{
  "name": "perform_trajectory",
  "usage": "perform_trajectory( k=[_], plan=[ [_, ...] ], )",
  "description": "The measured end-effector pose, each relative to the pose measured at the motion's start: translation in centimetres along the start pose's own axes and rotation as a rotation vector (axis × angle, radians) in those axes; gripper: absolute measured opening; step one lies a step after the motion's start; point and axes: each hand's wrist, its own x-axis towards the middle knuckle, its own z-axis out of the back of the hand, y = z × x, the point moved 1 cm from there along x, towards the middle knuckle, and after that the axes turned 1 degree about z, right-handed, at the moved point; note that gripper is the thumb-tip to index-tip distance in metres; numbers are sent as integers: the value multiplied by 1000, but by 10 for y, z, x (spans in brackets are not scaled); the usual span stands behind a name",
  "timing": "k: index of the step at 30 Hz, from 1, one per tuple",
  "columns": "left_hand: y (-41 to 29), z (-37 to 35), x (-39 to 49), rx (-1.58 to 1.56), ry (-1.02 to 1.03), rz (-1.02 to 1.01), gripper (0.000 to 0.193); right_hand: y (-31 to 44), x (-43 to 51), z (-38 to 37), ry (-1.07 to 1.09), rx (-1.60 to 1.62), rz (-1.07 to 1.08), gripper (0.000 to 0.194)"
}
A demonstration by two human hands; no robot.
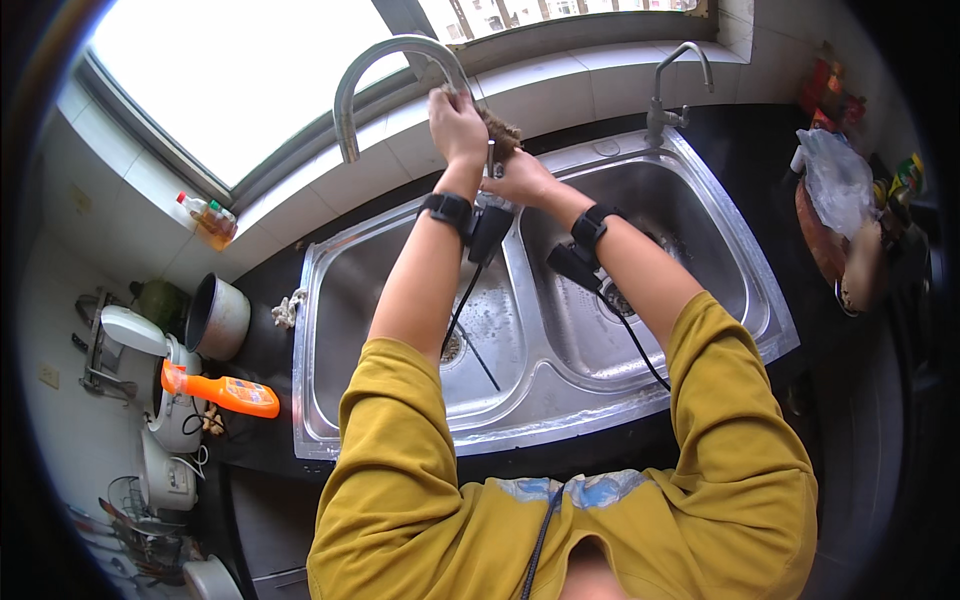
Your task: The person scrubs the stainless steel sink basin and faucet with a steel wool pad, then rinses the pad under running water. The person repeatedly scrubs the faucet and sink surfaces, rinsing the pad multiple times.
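A tall curved metal faucet [409, 43] rises behind a stainless steel double-bowl sink [534, 300]. My left hand [457, 126] is raised at the descending back part of its neck, fingers closed on a brown, fuzzy cloth [499, 131]. The cloth lies against the neck and hangs down to the right. Lower down, my right hand [525, 178] wraps the faucet's base, its thumb across the near side beside a thin upright lever [490, 157]. Its other fingers are partly hidden. Both sink bowls are wet, and a thin dark stick [480, 360] lies in the left one.
A smaller faucet [660, 112] stands at the back right. An orange spray bottle [232, 394], a pot [217, 316] and a rice cooker [176, 405] sit at left. Bottles [210, 219] rest on the window sill. A plastic bag [838, 180] lies at right.
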Motion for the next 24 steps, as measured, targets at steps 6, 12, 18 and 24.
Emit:
perform_trajectory(
  k=[6, 12, 18, 24],
  plan=[
    [19, 20, -30, -24, 57, -74, 27, 7, -8, -9, -59, 71, -120, 53],
    [-48, 12, 30, -192, -331, -261, 19, 4, -14, -3, -86, -53, -28, 77],
    [-31, -6, 1, -132, -305, -218, 20, 3, -13, -3, 61, -49, -126, 60],
    [0, 15, -30, 29, 16, 10, 19, 7, -17, 1, 23, -78, -82, 49]
  ],
)
